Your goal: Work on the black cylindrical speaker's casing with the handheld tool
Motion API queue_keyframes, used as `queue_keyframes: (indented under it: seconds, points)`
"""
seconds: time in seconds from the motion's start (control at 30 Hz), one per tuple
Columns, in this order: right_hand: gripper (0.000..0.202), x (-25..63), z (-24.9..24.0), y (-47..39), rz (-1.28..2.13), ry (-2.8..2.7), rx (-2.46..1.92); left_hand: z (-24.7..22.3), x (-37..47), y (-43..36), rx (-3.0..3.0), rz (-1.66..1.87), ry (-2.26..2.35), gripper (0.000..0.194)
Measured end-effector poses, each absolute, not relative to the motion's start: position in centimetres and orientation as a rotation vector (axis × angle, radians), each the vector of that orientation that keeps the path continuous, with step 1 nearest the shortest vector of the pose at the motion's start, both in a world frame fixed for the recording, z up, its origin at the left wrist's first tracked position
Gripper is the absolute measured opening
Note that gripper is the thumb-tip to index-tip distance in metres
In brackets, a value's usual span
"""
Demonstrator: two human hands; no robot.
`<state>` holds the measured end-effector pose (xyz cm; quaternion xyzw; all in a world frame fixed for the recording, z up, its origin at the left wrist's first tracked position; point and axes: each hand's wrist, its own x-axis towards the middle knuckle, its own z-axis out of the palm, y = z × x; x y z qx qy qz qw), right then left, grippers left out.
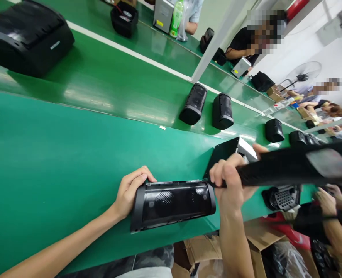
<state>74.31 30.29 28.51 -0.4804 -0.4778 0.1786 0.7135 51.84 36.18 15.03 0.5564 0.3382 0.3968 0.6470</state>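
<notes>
A black speaker housing (173,204) lies on its side at the near edge of the green bench (58,154). My left hand (130,190) grips its left end, fingers curled over the top rim. My right hand (231,181) is closed around one end of a long black mesh cover (292,166), which reaches out to the right, level with the housing's right end. A flat black and grey box (231,152) sits just behind my right hand.
Several black speaker bodies (193,104) stand on the green conveyor (107,77) beyond. A large black device (26,36) sits far left. Cardboard boxes (205,251) lie below the bench edge. Another person's hand (325,200) works at right; more people sit farther back.
</notes>
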Motion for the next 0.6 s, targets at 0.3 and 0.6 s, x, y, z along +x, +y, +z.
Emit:
queue_keyframes:
  seconds: [0.3, 0.6]
  points:
    - [0.051, 81.6, 36.5, 24.8, -0.17, -0.821, -1.202, 14.4, 51.3, 36.8, 1.339, 0.898, 0.803, 0.045]
    - [0.033, 83.5, 31.8, 26.7, -0.116, -0.822, -1.285, 13.9, 51.2, 36.8, 1.277, 0.903, 0.82, 0.044]
